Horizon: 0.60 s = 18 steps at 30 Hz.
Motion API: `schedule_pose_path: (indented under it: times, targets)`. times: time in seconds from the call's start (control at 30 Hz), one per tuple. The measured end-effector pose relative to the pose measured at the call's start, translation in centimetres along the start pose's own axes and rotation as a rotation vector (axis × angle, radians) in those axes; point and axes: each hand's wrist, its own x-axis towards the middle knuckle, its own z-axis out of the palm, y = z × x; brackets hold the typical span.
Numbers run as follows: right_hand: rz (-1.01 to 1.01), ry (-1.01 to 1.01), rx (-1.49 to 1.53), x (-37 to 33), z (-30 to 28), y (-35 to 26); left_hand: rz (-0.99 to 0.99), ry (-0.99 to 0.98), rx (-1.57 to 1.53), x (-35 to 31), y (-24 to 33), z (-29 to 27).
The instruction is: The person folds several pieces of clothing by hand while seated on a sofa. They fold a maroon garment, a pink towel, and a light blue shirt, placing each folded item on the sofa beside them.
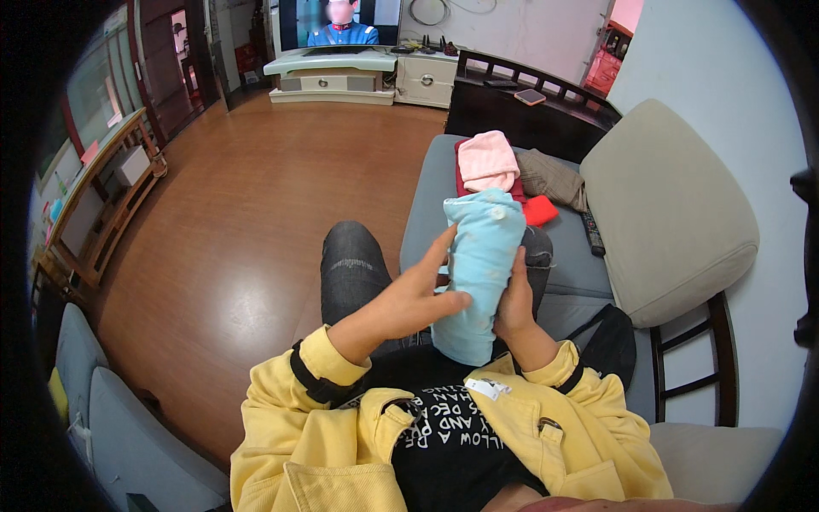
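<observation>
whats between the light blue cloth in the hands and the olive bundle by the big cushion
In the head view, a folded pink cloth atop a dark red one and a bright red piece lie between the light blue cloth and the olive bundle.

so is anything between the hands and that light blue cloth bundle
Nothing visible. Both hands are already on the light blue rolled garment: the left hand presses its fingers against the bundle's left side, and the right hand grips its right side. It stands upright over the person's lap.
</observation>
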Motion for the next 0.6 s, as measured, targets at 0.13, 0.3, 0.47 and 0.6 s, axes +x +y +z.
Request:
schedule_pose_path:
  times: [0.13, 0.3, 0.47, 0.6]
  targets:
    - [-0.254, -0.068, -0.397, -0.1, 1.3, -0.5, 0.138, 0.037, -0.018, 0.8, -1.8, 1.4]
    - [-0.398, -0.137, -0.585, 0.2, 1.6, -1.2, -0.037, 0.182, -0.429, 1.0, -2.9, 1.4]
    - [-0.194, -0.076, -0.353, 0.8, 0.7, -1.0, -0.066, 0.189, -0.551, 0.5, -2.5, 1.2]
    - [0.205, -0.072, 0.136, 0.7, 0.2, -1.0, -0.159, 0.148, -0.738, 0.0, -1.7, 0.9]
